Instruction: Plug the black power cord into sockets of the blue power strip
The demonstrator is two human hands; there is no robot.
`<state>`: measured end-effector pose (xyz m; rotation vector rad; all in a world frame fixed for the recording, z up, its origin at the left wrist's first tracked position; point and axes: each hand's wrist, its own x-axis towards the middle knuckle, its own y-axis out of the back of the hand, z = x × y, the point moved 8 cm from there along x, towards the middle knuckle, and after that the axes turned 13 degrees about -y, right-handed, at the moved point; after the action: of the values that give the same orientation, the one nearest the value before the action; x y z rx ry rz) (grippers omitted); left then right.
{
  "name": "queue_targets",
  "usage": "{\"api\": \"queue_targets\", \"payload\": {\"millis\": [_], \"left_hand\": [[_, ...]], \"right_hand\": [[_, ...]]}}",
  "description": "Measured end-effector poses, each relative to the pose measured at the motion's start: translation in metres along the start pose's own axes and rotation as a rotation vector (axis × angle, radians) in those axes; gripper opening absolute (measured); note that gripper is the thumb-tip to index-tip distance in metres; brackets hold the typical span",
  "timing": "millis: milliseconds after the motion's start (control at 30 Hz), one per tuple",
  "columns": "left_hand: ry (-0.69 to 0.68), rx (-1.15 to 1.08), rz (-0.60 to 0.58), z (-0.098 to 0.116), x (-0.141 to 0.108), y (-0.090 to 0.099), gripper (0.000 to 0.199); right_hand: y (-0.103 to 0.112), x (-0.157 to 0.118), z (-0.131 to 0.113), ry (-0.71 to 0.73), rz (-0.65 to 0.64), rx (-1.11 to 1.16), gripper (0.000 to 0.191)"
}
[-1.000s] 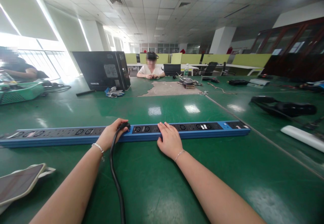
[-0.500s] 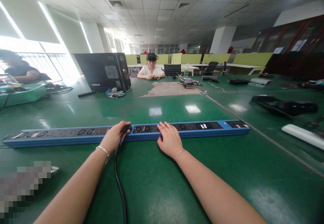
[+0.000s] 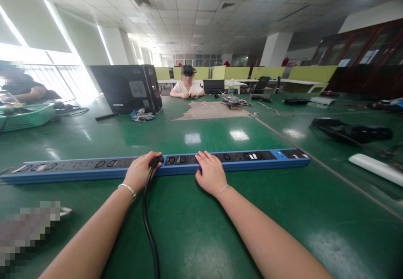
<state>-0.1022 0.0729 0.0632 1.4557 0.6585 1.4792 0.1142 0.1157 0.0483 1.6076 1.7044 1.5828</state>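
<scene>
A long blue power strip (image 3: pixel 189 169) with black sockets lies crosswise on the green table in front of me. My left hand (image 3: pixel 140 170) is closed around a black plug (image 3: pixel 156 160) at the strip's top face; whether its pins are fully in the socket is hidden. From the plug, a thick black cable (image 3: pixel 146 220) runs down toward me between my forearms. My right hand (image 3: pixel 210 172) grips the strip right of the plug, fingers over the top and thumb at the near side.
Behind the strip stand a black computer case (image 3: pixel 126 88) and a pair of gloves (image 3: pixel 142 115). A green basket (image 3: pixel 28 117) is at the left. On the right lie a black object (image 3: pixel 352 132) and a white bar (image 3: pixel 378 169). A person (image 3: pixel 187 88) sits across the table.
Both hands keep their places on the plug and the strip. Only the view has shifted very slightly.
</scene>
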Motion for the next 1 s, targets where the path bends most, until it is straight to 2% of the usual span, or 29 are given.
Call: {"api": "queue_targets", "payload": {"millis": [233,467,767,1000], "left_hand": [[0.062,0.066,-0.034,0.0036,0.0011,0.0029,0.036],[-0.056,0.030,0.011,0.0017,-0.0014,-0.0036,0.041],[-0.068,0.015,0.079,0.0004,-0.0034,-0.0030,0.044],[-0.015,0.026,0.123,-0.0011,-0.0019,-0.0042,0.042]], "right_hand": [[-0.0011,0.0002,-0.0009,-0.006,-0.016,-0.020,0.050],[-0.0002,-0.0001,-0.0015,-0.005,-0.005,-0.030,0.050],[-0.0008,-0.0003,-0.0015,-0.011,-0.003,-0.035,0.051],[-0.0007,-0.0004,-0.0014,-0.005,0.006,-0.044,0.051]]}}
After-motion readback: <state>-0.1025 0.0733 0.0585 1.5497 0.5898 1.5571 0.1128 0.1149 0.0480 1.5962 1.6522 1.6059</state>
